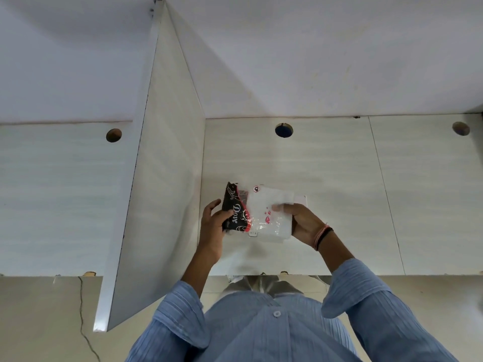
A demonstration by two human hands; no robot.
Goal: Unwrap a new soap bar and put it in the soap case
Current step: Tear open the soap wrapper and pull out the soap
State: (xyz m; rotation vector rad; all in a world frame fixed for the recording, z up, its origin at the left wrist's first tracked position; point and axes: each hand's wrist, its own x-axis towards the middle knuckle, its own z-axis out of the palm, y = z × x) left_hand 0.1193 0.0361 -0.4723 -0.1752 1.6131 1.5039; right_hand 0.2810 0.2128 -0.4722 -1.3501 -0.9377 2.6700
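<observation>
Soap bar, mid-frame above the desk, looks stiff but slick in its crinkly wrapper: your left hand pinches the dark end, your right hand grips the white end, so hold firmly there

Glossy, crinkled plastic soap wrapper; matt pale wood-grain laminate desk; ribbed blue cloth sleeves.

One legible marking: the word "Dove" in white script, running lengthwise on the black-and-red end of the clear plastic soap wrapper. A small round red-and-white emblem sits on the wrapper's white part (characters unreadable).
</observation>
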